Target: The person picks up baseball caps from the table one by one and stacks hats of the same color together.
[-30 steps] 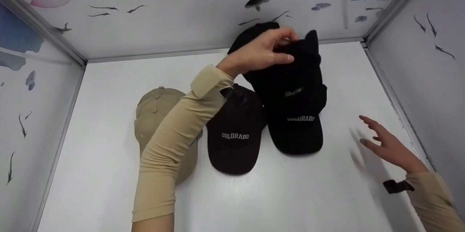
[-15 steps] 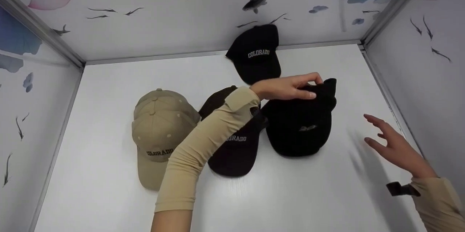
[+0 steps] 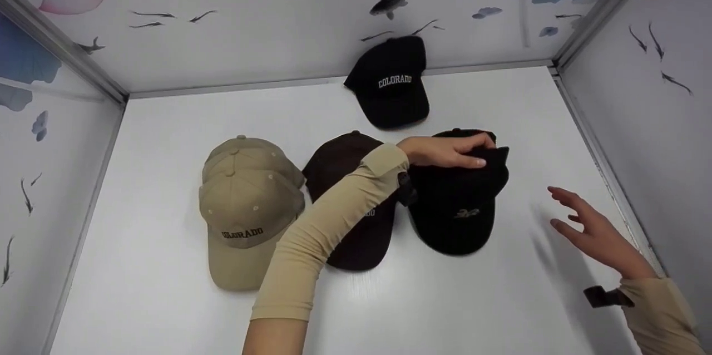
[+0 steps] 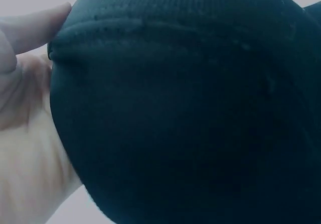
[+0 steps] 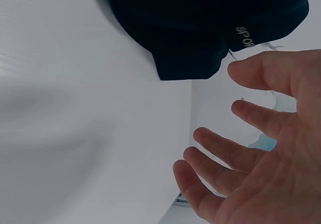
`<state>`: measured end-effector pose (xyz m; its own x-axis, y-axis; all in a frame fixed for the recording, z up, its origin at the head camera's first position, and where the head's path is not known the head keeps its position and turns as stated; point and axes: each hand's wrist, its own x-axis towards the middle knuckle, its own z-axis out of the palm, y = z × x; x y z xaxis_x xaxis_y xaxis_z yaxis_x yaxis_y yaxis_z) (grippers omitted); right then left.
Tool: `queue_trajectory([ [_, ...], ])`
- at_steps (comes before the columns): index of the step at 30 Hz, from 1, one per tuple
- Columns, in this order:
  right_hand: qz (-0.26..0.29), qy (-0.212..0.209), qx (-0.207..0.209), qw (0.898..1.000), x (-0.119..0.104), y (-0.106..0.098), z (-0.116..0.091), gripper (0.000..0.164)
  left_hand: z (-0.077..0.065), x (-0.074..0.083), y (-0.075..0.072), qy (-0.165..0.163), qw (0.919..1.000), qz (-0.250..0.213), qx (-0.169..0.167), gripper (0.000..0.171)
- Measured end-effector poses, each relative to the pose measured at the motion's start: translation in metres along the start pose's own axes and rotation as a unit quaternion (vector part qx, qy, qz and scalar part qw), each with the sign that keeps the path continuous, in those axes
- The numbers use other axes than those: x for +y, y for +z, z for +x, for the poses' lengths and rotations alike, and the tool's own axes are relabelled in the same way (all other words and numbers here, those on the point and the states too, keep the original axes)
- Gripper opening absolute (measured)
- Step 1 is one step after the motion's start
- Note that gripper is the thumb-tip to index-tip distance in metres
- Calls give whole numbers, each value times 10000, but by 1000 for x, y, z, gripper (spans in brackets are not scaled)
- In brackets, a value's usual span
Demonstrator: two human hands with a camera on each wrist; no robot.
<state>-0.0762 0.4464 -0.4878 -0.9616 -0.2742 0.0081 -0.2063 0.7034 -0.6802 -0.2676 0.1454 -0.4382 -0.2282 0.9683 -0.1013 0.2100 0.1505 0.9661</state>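
My left hand [image 3: 453, 152] pinches the back part of a black cap [image 3: 461, 193] with a small pale emblem on its front. This cap lies over another black cap [image 3: 457, 132], whose crown top shows behind it; the lower cap's lettering is hidden. In the left wrist view the thumb [image 4: 40, 30] presses on the dark fabric [image 4: 175, 118], which fills most of the picture. My right hand [image 3: 601, 232] hovers at the right, fingers spread and holding nothing. Its wrist view shows black caps [image 5: 195, 23] beyond the fingers, one with pale letters.
Left of the hands, a dark brown cap [image 3: 356, 249] lettered COLORADO is partly hidden by the left sleeve. Two beige caps [image 3: 245, 199] overlap at the far left. Another black cap [image 3: 392, 77] leans by the patterned back wall [image 3: 250, 49]. Side walls enclose the white table [image 3: 167, 116].
My left hand has brought the black cap down and toward me, onto the black COLORADO cap. The black cap at the back has come into full view. The right hand has barely moved.
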Motion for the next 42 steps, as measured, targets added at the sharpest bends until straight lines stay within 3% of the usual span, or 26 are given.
queue_trajectory([
  [3, -16, 43, -45, 10000, 3, 4, 0, 60, 2, -5, -3, -170, 9978, 615, 152, 38],
  [6, -20, 105, -77, 9999, 6, 9, -1, 59, 3, -7, -6, -341, 9872, 1437, 599, 36],
  [11, 3, 180, -189, 9997, 8, 16, 0, 58, 5, -10, -6, -953, 9454, 2781, 1408, 30],
  [14, 49, 194, -246, 9995, 7, 19, 0, 57, 6, -11, -3, -1418, 9208, 3313, 1490, 31],
  [16, 73, 184, -265, 9995, 7, 21, 1, 57, 7, -13, -1, -1640, 9096, 3542, 1424, 32],
  [19, 78, 207, -294, 9993, 7, 23, 0, 57, 7, -15, 2, -1830, 9053, 3608, 1295, 35],
  [24, 68, 367, -347, 9987, 10, 24, -3, 57, 3, -15, 7, -1811, 9188, 3349, 1041, 58],
  [26, 100, 405, -370, 9984, 11, 25, -3, 56, 0, -14, 9, -1866, 9198, 3328, 917, 72],
  [29, 189, 409, -423, 9981, 11, 26, -4, 56, -5, -14, 13, -2087, 9158, 3346, 757, 83],
  [34, 265, 440, -452, 9977, 8, 29, -4, 55, -7, -16, 17, -2446, 9064, 3386, 628, 74],
  [37, 278, 421, -446, 9977, 9, 29, -4, 55, -7, -15, 21, -2635, 8939, 3574, 612, 69],
  [42, 212, 393, -449, 9980, 11, 30, -4, 56, -8, -7, 34, -2878, 8599, 4166, 639, 68],
])
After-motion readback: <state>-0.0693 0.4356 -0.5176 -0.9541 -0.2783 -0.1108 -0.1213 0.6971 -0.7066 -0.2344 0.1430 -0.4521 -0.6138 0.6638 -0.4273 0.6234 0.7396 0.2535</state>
